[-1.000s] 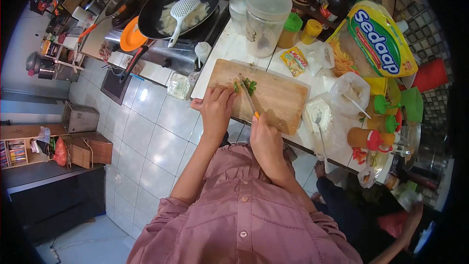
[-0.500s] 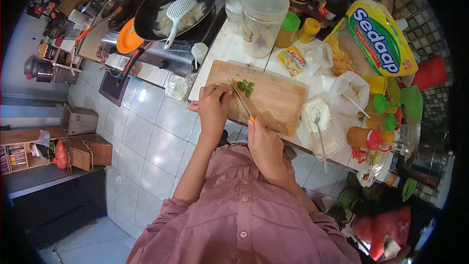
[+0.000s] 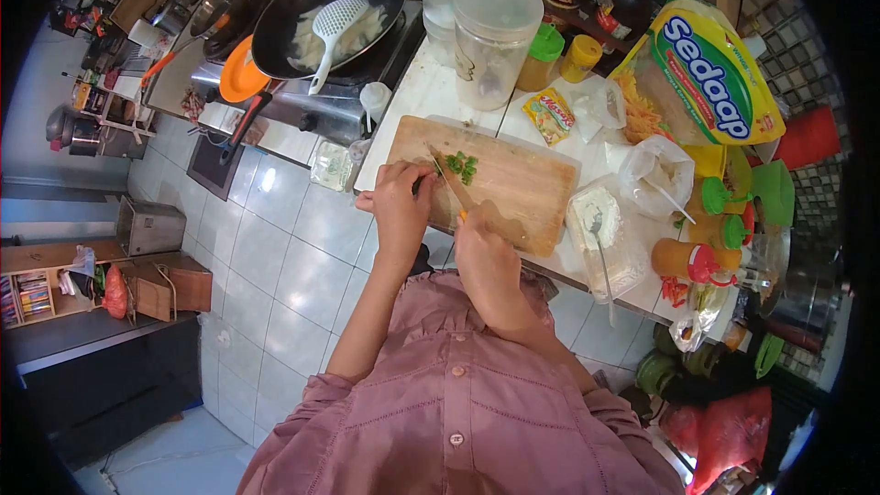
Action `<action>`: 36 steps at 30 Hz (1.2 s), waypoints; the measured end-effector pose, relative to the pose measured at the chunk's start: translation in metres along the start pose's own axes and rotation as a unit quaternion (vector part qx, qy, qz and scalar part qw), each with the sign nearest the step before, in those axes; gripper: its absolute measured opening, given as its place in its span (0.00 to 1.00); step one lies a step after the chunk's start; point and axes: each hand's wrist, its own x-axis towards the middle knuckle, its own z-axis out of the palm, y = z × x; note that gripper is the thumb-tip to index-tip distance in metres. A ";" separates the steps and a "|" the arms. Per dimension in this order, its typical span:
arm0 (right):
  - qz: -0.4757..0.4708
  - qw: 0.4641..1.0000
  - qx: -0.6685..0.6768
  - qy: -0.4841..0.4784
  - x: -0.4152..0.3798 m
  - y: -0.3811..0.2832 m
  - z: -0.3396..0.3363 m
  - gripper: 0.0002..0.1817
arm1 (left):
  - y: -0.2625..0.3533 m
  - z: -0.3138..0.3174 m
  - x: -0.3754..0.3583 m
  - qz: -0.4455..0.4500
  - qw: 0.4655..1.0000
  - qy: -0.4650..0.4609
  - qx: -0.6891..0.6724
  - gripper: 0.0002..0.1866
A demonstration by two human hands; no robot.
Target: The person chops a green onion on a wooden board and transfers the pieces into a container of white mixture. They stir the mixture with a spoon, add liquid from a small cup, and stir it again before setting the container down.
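Note:
My right hand is closed round the orange handle of a knife. The blade slants up and left over the wooden cutting board, its tip beyond my left fingertips. Beside the blade lies a small pile of chopped green pieces. My left hand is at the board's lower left edge, fingers bent and pressed together close to the blade. Whatever those fingers hold is hidden beneath them.
Behind the board stand a lidded plastic jar and a yellow seasoning packet. To its right is a container of white powder with a spoon. A black pan with pale pieces and a slotted spatula sits on the stove.
My right hand has moved slightly up and left, carrying the knife forward along its slant. My left hand and the green pile look nearly unchanged.

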 end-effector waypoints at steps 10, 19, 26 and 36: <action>0.026 0.998 -0.027 -0.046 -0.028 0.011 -0.018 0.12 | 0.001 -0.001 -0.001 -0.020 1.000 -0.006 0.022 0.04; 0.051 0.995 0.063 -0.052 -0.015 0.013 -0.011 0.12 | 0.001 -0.004 0.002 -0.023 1.000 -0.016 0.009 0.04; 0.003 0.996 0.087 -0.010 -0.017 0.012 -0.016 0.13 | -0.004 -0.007 0.009 -0.051 0.995 -0.040 -0.080 0.04; 0.007 0.999 -0.047 0.020 -0.016 -0.001 -0.004 0.13 | -0.009 -0.009 0.014 -0.071 0.992 -0.084 -0.059 0.06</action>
